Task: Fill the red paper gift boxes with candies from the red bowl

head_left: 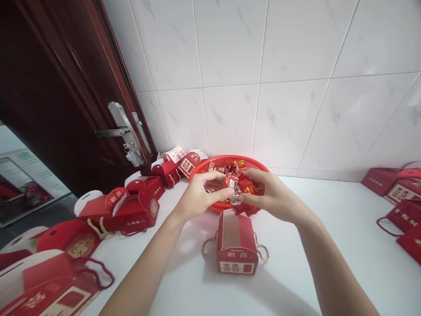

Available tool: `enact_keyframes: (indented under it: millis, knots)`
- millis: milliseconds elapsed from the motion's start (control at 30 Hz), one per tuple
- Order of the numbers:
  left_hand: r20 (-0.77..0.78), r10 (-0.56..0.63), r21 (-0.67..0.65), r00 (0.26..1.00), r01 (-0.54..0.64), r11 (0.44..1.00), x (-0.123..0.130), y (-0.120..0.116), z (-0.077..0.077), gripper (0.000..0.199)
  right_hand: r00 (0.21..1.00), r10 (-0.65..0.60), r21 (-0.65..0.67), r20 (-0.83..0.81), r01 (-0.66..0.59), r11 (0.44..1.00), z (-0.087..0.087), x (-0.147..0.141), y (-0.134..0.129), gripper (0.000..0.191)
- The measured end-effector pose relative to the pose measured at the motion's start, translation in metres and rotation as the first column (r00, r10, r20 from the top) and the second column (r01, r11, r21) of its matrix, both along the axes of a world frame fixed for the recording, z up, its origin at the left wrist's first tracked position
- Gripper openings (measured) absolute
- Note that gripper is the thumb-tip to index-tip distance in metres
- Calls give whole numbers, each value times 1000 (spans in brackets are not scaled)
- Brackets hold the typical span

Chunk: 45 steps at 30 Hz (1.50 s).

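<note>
Both my hands meet over a red plastic basket (226, 159) that holds several wrapped candies. My left hand (205, 193) pinches a candy in a red and white wrapper (232, 184) between thumb and fingers. Red wrapped candies (251, 188) are gripped in my right hand (272, 193), whose thumb and fingertips close in beside the left. Just in front of the basket stands a small red gift box (237, 237) with twisted rope handles on its sides and its near end facing me. Its far end is partly hidden by the candies.
Several red gift boxes (136, 210) with open flaps line the left side of the white table (329, 219). More red boxes (404, 197) sit at the right edge. Behind is a tiled wall (289, 87), and a dark wooden door (66, 66) stands at the left.
</note>
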<state>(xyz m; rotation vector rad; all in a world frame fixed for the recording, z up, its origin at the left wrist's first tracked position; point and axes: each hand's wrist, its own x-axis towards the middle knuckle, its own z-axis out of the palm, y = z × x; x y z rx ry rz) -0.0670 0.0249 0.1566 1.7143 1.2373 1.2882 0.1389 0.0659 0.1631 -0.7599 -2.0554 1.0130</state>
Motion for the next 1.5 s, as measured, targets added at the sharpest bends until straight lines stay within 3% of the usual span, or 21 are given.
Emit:
enact_keyframes:
  millis: [100,300,400,500,633,767,967,1067,1267,1500]
  knots:
    - [-139,-8,-56,990,0,998,3,-15,2,27,991,8,22,136,-11,1000,7,5,-15,6]
    - [-319,-83,-223,944,10,975,5,-26,3,30,953,-10,40,301,-2,999,7,3,-27,13]
    - [-388,-67,-188,919,-8,982,2,-30,8,30,956,-15,29,293,7,1000,5,1,-25,11]
    - [-434,-38,-119,900,-15,993,-3,-35,17,18,964,-23,28,266,16,999,6,2,-23,11]
    - [-449,80,-30,890,-104,994,-6,-40,25,10,950,78,1,303,-82,997,12,12,-21,9]
    - [-433,127,4,892,-140,990,-2,-40,22,14,853,334,-114,402,-315,942,20,26,-21,16]
    - [-498,134,57,857,-121,991,11,-34,11,17,695,633,-353,340,-530,771,25,24,-20,31]
    - [-528,105,42,843,-97,994,16,-34,9,15,659,677,-376,328,-567,733,22,17,-18,25]
    - [-557,-19,-35,830,-1,999,19,-37,5,10,659,687,-387,306,-573,722,20,14,-18,22]
    - [-670,-43,-37,741,24,999,14,-40,6,12,687,679,-413,260,-556,721,22,22,-17,28]
